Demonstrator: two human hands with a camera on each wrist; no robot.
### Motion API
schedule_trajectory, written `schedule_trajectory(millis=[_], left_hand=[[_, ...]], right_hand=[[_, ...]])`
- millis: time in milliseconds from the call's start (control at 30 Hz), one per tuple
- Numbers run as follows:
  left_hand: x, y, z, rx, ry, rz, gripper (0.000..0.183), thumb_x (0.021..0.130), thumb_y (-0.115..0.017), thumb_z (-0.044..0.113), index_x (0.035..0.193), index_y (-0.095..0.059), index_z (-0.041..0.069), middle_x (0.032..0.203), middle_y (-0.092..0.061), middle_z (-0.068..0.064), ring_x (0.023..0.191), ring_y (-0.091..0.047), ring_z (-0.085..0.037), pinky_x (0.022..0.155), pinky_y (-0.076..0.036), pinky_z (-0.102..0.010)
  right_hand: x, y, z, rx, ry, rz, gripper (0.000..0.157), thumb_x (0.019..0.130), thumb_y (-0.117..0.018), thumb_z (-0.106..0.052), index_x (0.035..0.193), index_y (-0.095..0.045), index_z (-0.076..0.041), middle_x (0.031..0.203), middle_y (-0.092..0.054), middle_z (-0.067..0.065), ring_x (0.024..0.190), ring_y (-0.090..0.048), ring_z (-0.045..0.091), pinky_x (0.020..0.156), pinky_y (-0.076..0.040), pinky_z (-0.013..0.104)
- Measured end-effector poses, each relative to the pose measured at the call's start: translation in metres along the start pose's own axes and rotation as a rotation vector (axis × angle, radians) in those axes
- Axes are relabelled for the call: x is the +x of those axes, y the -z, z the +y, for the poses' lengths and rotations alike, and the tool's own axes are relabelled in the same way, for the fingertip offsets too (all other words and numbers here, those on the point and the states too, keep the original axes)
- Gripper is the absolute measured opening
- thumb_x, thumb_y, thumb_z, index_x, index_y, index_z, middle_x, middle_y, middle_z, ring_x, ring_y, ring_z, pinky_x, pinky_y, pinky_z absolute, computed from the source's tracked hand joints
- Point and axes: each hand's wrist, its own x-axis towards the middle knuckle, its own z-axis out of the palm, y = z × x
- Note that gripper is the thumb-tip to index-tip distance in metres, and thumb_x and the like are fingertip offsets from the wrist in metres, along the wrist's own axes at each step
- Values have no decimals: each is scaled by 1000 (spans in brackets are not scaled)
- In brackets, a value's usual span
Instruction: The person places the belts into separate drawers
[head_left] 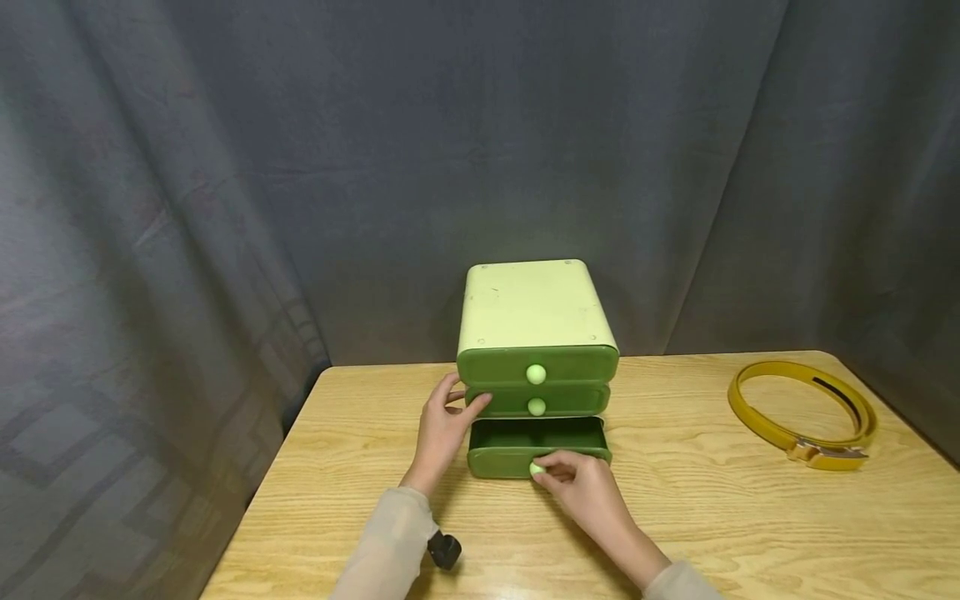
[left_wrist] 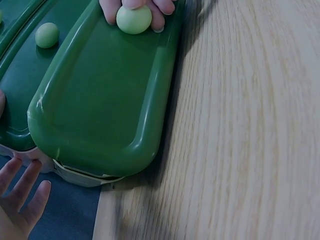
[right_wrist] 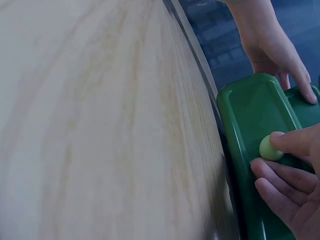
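A small drawer cabinet [head_left: 534,304] with a pale green top and three dark green drawers stands on the table. Its bottom drawer [head_left: 498,462] is pulled out, showing a dark interior; the top drawer [head_left: 495,365] and middle drawer [head_left: 570,400] are closed. My right hand [head_left: 588,492] pinches the bottom drawer's round light green knob [right_wrist: 270,149] between thumb and fingers. At the cabinet's left side, my left hand [head_left: 441,429] lays its thumb on the middle drawer's front, while its extended fingers [left_wrist: 31,181] touch the side wall.
A coiled yellow belt [head_left: 765,429] with a metal buckle [head_left: 804,451] lies on the right of the wooden table [head_left: 750,533]. Behind the table hangs a grey curtain [head_left: 480,150]. A black device [head_left: 444,550] is worn at the left wrist.
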Motion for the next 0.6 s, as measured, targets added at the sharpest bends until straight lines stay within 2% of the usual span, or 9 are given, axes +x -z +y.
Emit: schedule_trajectory(millis=[600], left_hand=[[0, 1, 1, 25, -24, 7, 44, 87, -76, 42, 126, -62, 30, 131, -58, 6, 113, -58, -22, 86, -51, -41]], right_hand=[[-13, 4, -5, -6, 29, -43, 13, 82, -81, -7, 92, -78, -14, 82, -74, -3, 70, -67, 5, 63, -54, 20]])
